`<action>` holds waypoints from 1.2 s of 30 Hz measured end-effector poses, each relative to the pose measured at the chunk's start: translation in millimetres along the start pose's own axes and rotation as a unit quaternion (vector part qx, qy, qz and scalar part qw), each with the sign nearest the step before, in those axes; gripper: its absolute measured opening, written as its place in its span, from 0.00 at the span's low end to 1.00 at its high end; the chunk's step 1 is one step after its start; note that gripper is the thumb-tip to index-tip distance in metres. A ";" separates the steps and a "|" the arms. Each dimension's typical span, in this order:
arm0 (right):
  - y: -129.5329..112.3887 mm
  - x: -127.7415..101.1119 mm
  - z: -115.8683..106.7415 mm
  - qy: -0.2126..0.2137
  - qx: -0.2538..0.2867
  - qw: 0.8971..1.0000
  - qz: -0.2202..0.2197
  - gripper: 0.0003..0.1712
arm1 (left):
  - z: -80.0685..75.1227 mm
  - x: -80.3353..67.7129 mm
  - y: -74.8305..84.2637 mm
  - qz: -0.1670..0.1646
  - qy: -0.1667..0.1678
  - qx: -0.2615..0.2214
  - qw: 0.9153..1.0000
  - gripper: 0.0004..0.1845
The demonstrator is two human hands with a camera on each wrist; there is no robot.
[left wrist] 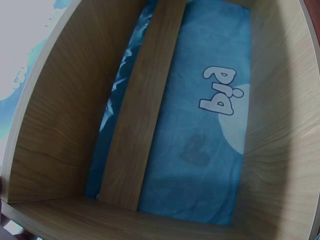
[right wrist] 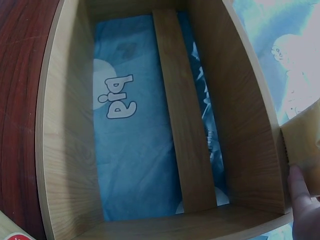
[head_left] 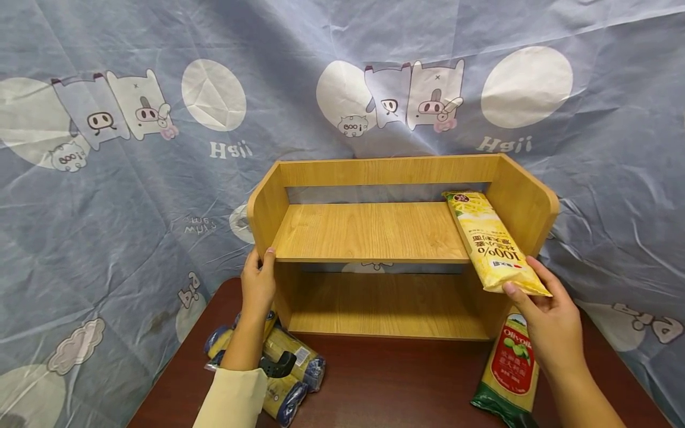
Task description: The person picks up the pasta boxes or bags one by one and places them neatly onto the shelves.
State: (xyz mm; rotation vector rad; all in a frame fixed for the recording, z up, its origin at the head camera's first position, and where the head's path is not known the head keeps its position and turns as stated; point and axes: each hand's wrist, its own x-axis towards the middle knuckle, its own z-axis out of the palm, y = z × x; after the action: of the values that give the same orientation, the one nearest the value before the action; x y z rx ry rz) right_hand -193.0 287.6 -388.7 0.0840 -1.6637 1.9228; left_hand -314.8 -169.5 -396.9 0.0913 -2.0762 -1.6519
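I have the right hand (head_left: 553, 324) pinching the near end of a yellow pasta packet (head_left: 488, 241), which lies on the upper level of the wooden shelf (head_left: 369, 232), jutting past its front; my left hand (head_left: 258, 285) grips the shelf's left front edge.

Yellow packet (head_left: 489, 241) — "100%", Chinese characters; red-labelled packet (head_left: 512, 364) — "Olivoil…"; blue curtain (head_left: 289, 107) — "Haii", "BOO!", "pig".
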 end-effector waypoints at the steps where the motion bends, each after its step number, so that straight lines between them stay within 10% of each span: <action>1: 0.7 1.1 0.7 0.007 0.006 1.000 0.001 0.38 | -0.2 0.0 0.2 0.000 -0.001 0.000 1.000 0.23; 24: 5.1 11.7 -7.9 0.024 0.129 0.991 -0.007 0.35 | -1.7 -1.2 1.5 0.002 -0.006 0.003 1.000 0.23; 36: 8.7 1.2 -20.3 0.007 0.099 0.995 -0.004 0.36 | -1.0 -1.8 1.0 -0.001 -0.007 0.002 1.000 0.24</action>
State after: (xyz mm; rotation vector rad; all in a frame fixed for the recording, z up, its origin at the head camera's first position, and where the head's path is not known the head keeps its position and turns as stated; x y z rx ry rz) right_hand -191.5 306.3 -400.3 0.1535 -1.4562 2.0737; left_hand -312.5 -169.6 -396.4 0.0839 -2.0906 -1.6545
